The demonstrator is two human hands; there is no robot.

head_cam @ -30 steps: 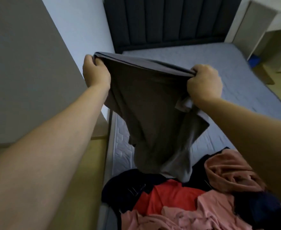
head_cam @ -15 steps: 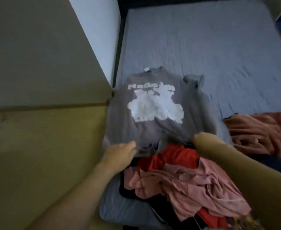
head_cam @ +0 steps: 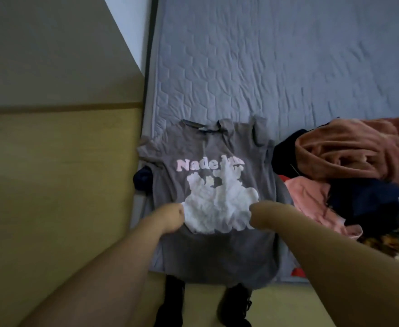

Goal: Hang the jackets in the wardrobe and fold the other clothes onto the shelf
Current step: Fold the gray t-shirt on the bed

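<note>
A grey T-shirt (head_cam: 215,159) with a white and pink print lies flat, print up, on the near edge of the bed (head_cam: 264,67), and its hem hangs over the edge. My left hand (head_cam: 170,218) rests on the shirt at the print's left side. My right hand (head_cam: 262,215) rests on it at the print's right side. The fingers of both hands are hidden from here. To the right lies a heap of other clothes: a brownish-pink fleece (head_cam: 349,149), a pink garment (head_cam: 311,197) and dark navy pieces (head_cam: 363,201).
A tall grey panel (head_cam: 40,55) stands on the left beside the bed. Yellowish floor (head_cam: 52,185) runs along the bed's left and near sides. A dark blue cloth (head_cam: 142,180) pokes out by the shirt's left edge. My black shoes (head_cam: 236,305) show below the hem.
The grey shirt, held up in the air a second ago, now lies spread on the bed. Both hands have moved from its hem onto its middle.
</note>
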